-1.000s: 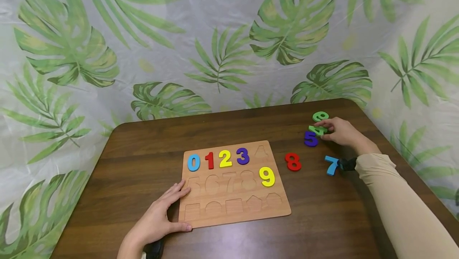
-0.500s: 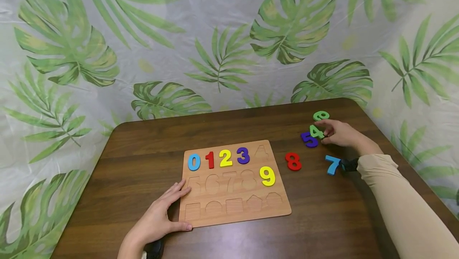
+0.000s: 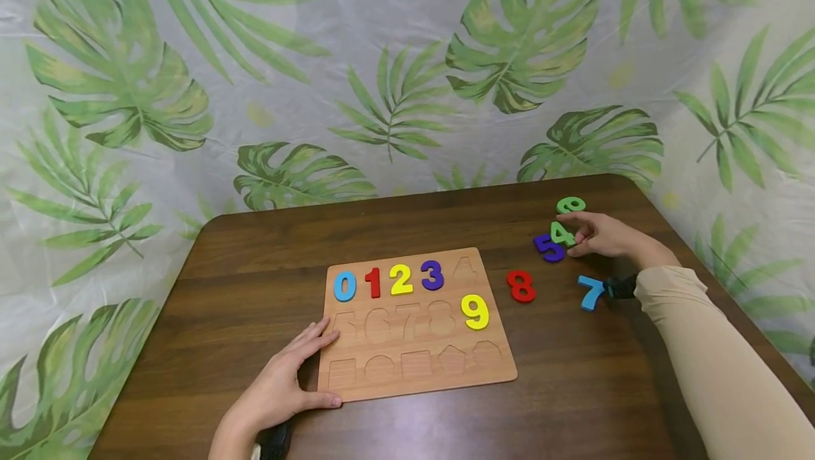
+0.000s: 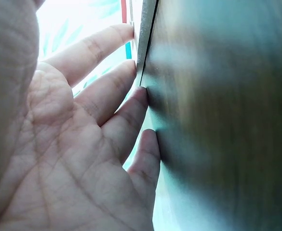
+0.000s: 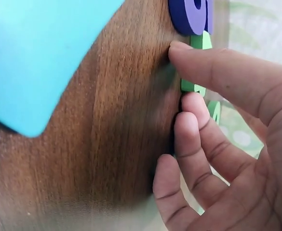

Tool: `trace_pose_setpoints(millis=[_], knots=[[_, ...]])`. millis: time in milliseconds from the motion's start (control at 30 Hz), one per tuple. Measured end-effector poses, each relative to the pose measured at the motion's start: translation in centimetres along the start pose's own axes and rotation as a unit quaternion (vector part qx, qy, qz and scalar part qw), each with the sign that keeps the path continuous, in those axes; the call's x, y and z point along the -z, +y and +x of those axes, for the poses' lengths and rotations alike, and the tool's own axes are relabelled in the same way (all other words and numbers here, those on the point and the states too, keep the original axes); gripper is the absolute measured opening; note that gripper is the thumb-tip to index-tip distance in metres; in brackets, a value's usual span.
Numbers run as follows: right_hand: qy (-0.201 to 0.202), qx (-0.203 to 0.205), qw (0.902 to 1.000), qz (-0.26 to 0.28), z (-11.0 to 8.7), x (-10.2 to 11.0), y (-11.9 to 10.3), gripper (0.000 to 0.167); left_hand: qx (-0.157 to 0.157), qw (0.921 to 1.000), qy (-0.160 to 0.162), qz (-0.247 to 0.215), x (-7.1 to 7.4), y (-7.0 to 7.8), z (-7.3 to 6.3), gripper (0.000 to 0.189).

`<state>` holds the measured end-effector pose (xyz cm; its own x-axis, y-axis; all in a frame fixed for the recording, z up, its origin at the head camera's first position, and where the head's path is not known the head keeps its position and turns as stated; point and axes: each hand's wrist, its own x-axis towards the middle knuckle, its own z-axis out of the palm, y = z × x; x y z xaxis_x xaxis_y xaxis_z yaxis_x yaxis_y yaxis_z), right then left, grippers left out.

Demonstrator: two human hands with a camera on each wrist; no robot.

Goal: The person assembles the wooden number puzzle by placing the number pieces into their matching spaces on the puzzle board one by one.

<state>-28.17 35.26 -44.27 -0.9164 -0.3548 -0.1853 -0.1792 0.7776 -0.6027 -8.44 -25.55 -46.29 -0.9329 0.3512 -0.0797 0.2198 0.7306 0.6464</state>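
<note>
In the head view, a wooden number board (image 3: 407,324) lies in the middle of the table. My left hand (image 3: 280,382) rests at its left side, fingertips along the edge and thumb at the near corner; the left wrist view shows the fingers (image 4: 104,101) fairly straight. At the far right, my right hand (image 3: 605,237) pinches a green number 4 (image 3: 562,234) between thumb and fingers. The 4 overlaps a purple number 5 (image 3: 549,248). In the right wrist view the thumb hides part of the green 4 (image 5: 194,86), and the fingertips are close to the table.
Blue 0 (image 3: 345,286), red 1 (image 3: 373,283), yellow 2 (image 3: 401,280), purple 3 (image 3: 432,275) and yellow 9 (image 3: 475,313) sit on the board. A red 8 (image 3: 521,286), a blue 7 (image 3: 590,293) and a green looped number (image 3: 571,205) lie on the table.
The green 4 has turned under my right hand and the purple 5 has shifted slightly left and tilted. Over the last half second both barely move. My left hand has stayed put.
</note>
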Motion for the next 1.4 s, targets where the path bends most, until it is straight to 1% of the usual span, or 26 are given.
trace_pose_setpoints(millis=[367,567,667,900,1000,1167,1300,1400], knots=[[0.001,-0.005,1.0000,-0.004,-0.11,0.35,0.05,0.069,0.000,1.0000,0.000,-0.003,0.09,0.15,0.17,0.100],[0.011,-0.004,0.9996,-0.024,-0.06,0.58,0.41,0.068,0.002,1.0000,0.000,-0.004,0.07,0.23,0.21,0.100],[0.013,-0.003,0.9995,-0.030,-0.04,0.61,0.50,0.069,0.002,1.0000,-0.001,-0.006,0.10,0.26,0.19,0.100],[0.010,-0.002,0.9989,-0.046,0.47,0.57,0.38,0.079,0.006,1.0000,0.000,-0.006,0.25,0.16,0.02,0.100],[0.005,0.000,0.9986,-0.053,0.60,0.59,0.34,0.076,0.005,1.0000,0.001,-0.005,0.26,0.11,0.03,0.100],[-0.004,-0.005,0.9990,-0.045,0.54,0.65,0.28,0.070,0.006,1.0000,-0.001,-0.007,0.19,0.05,0.05,0.100],[-0.005,-0.007,0.9989,-0.045,0.34,0.63,0.42,0.070,0.008,0.9999,-0.004,-0.007,0.10,-0.01,0.07,0.099],[0.002,-0.016,0.9986,-0.051,0.15,0.53,0.60,0.071,0.008,0.9999,-0.004,-0.008,0.05,-0.05,0.11,0.099]])
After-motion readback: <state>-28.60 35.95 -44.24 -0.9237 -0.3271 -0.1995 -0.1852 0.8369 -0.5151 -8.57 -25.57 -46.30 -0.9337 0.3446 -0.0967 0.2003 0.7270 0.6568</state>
